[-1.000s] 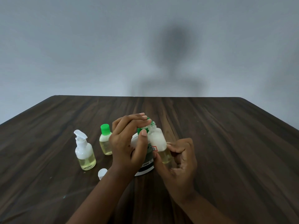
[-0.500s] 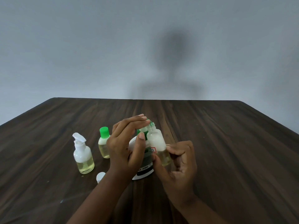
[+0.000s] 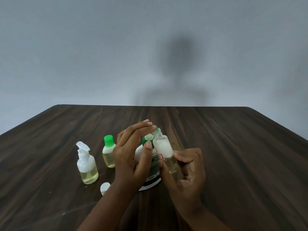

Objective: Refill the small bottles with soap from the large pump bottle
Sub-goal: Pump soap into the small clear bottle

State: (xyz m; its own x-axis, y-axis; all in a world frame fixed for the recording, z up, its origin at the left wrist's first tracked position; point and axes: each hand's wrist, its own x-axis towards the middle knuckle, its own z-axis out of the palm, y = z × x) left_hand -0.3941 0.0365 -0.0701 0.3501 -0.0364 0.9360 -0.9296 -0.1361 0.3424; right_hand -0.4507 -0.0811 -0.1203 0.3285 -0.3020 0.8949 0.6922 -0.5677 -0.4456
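Wall: plain grey-blue, bare, with a soft dark shadow of a head and shoulders above the table's far edge.
Table [image 3: 233,147]: dark brown wood grain running away from the camera; its far edge and both far corners are in view.
Large pump bottle [image 3: 152,176]: stands upright at the middle of the table, mostly hidden behind the left hand; white body, green pump top, a dark green label band with a white band at the base.
Writing: a small red-bordered diamond mark on the label's upper right; below it small white print, too small to read.
Left hand [image 3: 129,157]: laid over the pump top, fingers straight and pressed together, thumb up along the bottle's front.
Right hand [image 3: 188,169]: thumb and fingers pinching the lower part of an open small bottle [image 3: 164,150].
Open small bottle: no cap, tilted slightly left, its neck just beside the pump's spout; white foam above, pale yellow soap below.
Spray bottle [image 3: 87,165]: left of the hands, upright, white flip top, yellow liquid low down with white above.
Green-capped bottle [image 3: 109,153]: upright between the spray bottle and the left hand, pale yellow liquid.
Loose white cap [image 3: 105,188]: lying on the table near the left wrist.
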